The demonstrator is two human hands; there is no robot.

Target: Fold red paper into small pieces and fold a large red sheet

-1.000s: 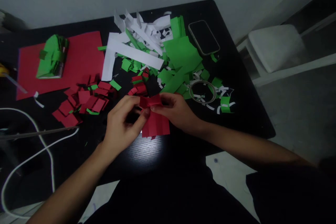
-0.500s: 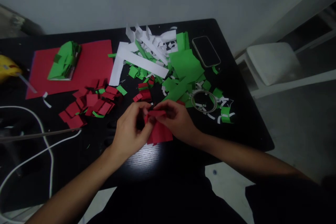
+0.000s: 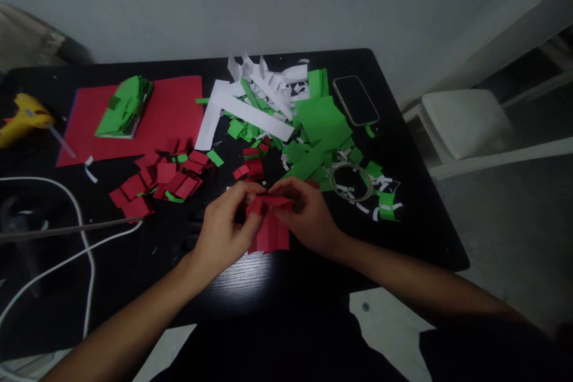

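Note:
Between my two hands is a folded piece of red paper (image 3: pixel 271 233), pleated along its length and hanging toward me. My left hand (image 3: pixel 230 221) pinches its upper left side between thumb and fingers. On the right, my right hand (image 3: pixel 308 215) grips the upper right side the same way. The fingertips almost meet at the paper's top edge and partly hide it. Just beyond my fingers lie small folded red paper pieces (image 3: pixel 253 168) with a little green among them. A larger pile of red paper pieces (image 3: pixel 166 173) lies left of my left hand.
White paper strips (image 3: pixel 255 113) and green paper (image 3: pixel 322 119) lie heaped behind my hands. A tape ring (image 3: pixel 351 182) and a phone (image 3: pixel 356 100) are on the right. At left are a red sheet (image 3: pixel 174 101), a green paper stack (image 3: pixel 128 107), a yellow glue gun (image 3: pixel 27 116) and a white cable (image 3: pixel 92 250).
The camera view has shifted slightly, so the table sits lower and further right. Both hands keep hold of the red paper, whose top edge now looks more bent between the fingers.

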